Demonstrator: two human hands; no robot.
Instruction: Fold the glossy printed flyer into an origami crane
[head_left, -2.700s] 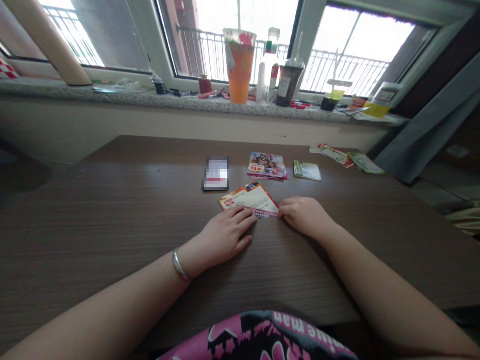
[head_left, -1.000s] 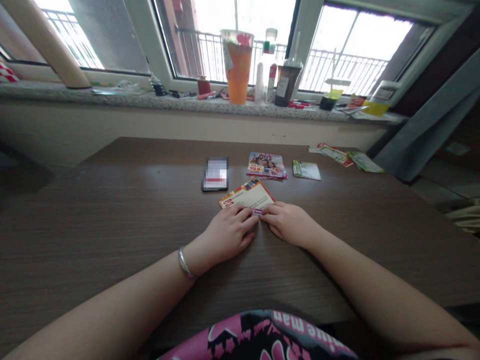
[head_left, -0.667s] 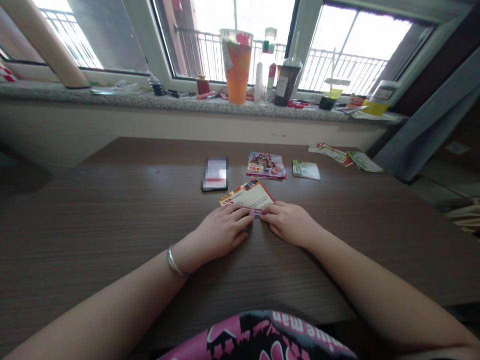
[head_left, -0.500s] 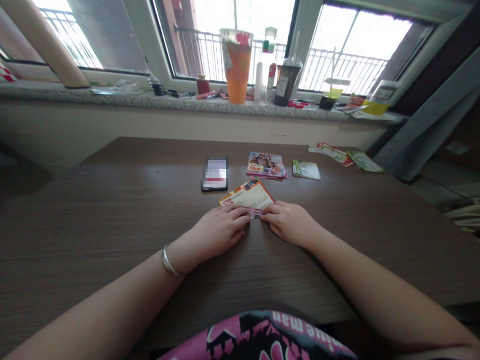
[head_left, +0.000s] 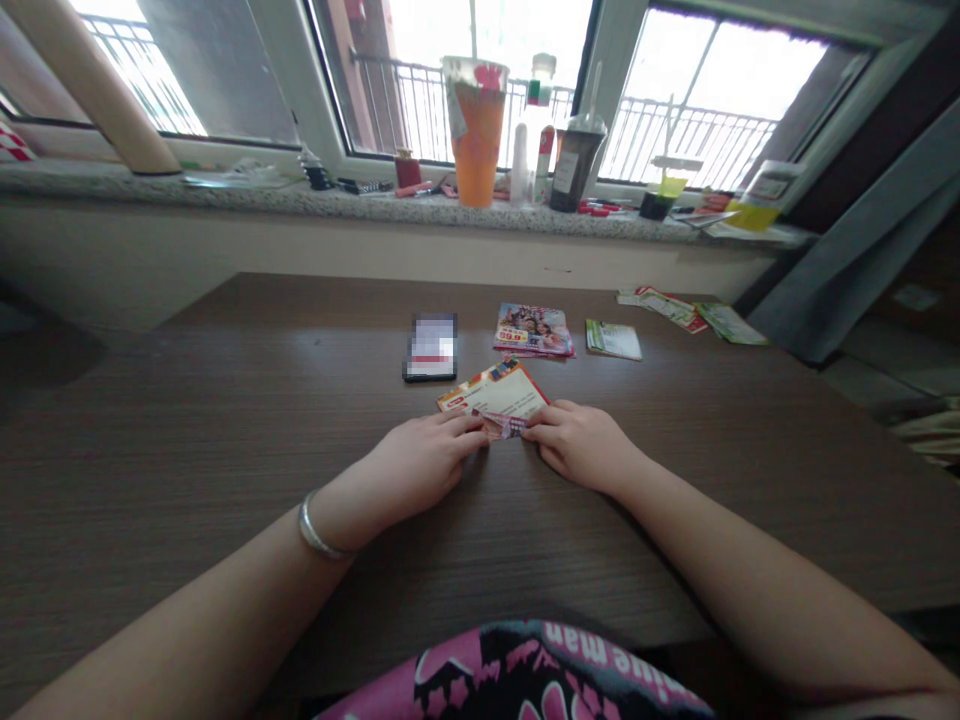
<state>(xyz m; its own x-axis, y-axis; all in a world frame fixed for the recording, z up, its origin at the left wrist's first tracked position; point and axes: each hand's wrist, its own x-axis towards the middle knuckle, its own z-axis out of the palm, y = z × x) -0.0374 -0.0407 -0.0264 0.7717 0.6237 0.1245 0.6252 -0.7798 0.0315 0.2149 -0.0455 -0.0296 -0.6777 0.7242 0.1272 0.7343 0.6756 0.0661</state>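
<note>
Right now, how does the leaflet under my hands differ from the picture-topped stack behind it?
The leaflet shows mostly cream with text; the stack shows a colourful picture. The leaflet lies slanted, the stack nearly straight. Your left hand and right hand touch the leaflet; neither touches the stack. Both papers rest on the table.

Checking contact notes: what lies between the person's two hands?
The near part of the cream leaflet lies between the left hand and the right hand, both touching it, in the head view.
</note>
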